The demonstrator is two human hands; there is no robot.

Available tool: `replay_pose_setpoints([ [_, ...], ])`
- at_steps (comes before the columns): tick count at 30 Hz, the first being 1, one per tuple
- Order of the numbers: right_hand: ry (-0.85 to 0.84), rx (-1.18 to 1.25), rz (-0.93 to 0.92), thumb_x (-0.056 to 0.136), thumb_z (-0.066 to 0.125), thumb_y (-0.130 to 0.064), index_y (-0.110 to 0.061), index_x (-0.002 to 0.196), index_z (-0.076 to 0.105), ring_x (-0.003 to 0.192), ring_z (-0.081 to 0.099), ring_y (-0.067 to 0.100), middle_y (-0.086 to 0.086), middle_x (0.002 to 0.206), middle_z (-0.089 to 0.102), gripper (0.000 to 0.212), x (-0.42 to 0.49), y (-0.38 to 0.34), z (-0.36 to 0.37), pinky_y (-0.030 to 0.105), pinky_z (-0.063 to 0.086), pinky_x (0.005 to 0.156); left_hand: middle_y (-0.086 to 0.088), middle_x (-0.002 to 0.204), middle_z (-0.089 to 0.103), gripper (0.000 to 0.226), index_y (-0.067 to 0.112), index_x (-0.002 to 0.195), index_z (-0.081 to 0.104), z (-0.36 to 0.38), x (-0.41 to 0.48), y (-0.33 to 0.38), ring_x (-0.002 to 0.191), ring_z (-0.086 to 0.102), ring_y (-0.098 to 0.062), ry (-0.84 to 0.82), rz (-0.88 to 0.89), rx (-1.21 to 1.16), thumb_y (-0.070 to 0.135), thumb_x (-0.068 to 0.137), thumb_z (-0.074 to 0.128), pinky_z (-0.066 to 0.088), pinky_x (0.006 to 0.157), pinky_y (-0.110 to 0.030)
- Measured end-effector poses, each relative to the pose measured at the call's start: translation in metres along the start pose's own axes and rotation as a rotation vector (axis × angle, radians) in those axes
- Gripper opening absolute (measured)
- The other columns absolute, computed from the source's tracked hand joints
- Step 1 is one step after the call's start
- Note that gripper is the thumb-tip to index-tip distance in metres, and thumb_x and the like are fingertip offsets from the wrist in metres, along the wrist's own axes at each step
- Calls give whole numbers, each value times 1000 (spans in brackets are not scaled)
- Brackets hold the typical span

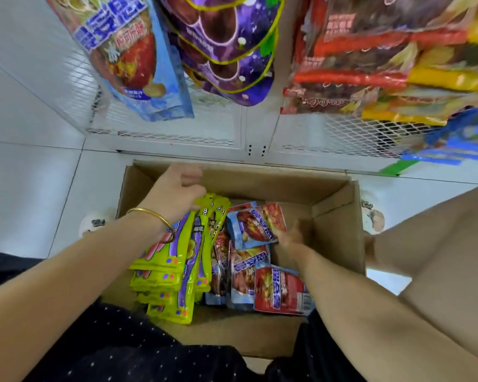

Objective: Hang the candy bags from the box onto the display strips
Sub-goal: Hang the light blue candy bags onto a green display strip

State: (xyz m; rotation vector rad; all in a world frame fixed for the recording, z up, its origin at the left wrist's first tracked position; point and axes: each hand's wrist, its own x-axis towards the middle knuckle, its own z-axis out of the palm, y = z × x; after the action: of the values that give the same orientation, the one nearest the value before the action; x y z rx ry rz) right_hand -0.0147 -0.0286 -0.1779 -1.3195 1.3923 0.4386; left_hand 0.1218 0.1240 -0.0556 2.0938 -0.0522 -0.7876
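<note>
Down in the box (337,205) lay our candy bags, and our right hand (290,235) pinched a blue bag (255,226) at its edge. Our left hand (177,188) hung loose. Bags looked light, soft and slippery (grab the top edge).

Open cardboard box (334,216), lower centre of frame, containing yellow-green candy bags (174,271) stacked at left and blue-and-red candy bags (260,257) jumbled at centre.
</note>
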Motion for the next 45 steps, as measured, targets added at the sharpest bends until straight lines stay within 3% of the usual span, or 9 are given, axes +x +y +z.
replay_pose_setpoints([
  [9,-114,276,228,92,56,-33,1,116,55,105,57,29,8,105,57,41,44,16,18,38,42,102,-9,124,55,36,13,118,53,-1,6,-4,84,60,-15,-6,-101,5,2,85,59,52,90,-41],
  [13,-8,345,174,85,67,-16,-1,91,57,66,52,19,9,83,55,19,50,17,21,34,50,82,-9,123,55,35,12,117,53,0,5,-6,87,59,-13,-3,-90,5,1,85,58,54,85,-36],
  [18,15,348,8,86,64,-10,-11,72,50,73,57,24,23,93,65,20,45,26,16,35,48,70,-9,124,55,35,12,119,53,0,6,-4,83,60,-15,-21,-74,25,3,85,58,54,85,-37],
  [22,5,265,-273,86,62,-3,-10,67,44,76,57,26,30,87,62,27,16,13,4,37,48,69,-12,121,57,33,9,118,55,4,0,7,93,57,-17,-77,35,71,1,86,56,52,69,-22],
  [25,-87,60,-553,86,61,-2,-11,71,46,68,58,17,5,72,59,23,-24,-16,-7,25,46,58,-4,120,56,36,11,120,56,5,-8,22,89,55,-12,-109,181,196,2,85,57,48,67,-20],
  [32,-204,-507,-1033,83,67,-12,-20,72,49,61,47,3,-3,71,53,23,-120,-84,-38,13,35,56,-10,126,52,54,5,130,47,-15,-30,62,110,52,-18,-166,466,381,4,80,67,36,84,-13],
  [36,-140,-367,-1185,82,68,-8,-13,73,57,55,47,-1,-3,65,52,15,-159,-116,-45,14,35,54,-3,83,57,21,3,101,65,-44,-44,86,70,53,-9,-139,589,390,7,81,67,41,59,-11],
  [41,-20,33,-1398,82,67,-3,-31,88,55,80,62,4,2,91,65,30,-196,-150,-33,22,50,72,5,77,57,10,9,92,65,-89,-50,115,69,54,-6,19,634,165,10,82,67,42,58,-5],
  [45,212,99,-1660,81,64,-1,-25,100,57,84,58,7,-14,94,59,31,-225,-180,-11,15,43,79,-3,86,64,14,19,85,66,-126,-45,132,77,61,-17,89,626,-81,25,74,74,53,70,-33],
])
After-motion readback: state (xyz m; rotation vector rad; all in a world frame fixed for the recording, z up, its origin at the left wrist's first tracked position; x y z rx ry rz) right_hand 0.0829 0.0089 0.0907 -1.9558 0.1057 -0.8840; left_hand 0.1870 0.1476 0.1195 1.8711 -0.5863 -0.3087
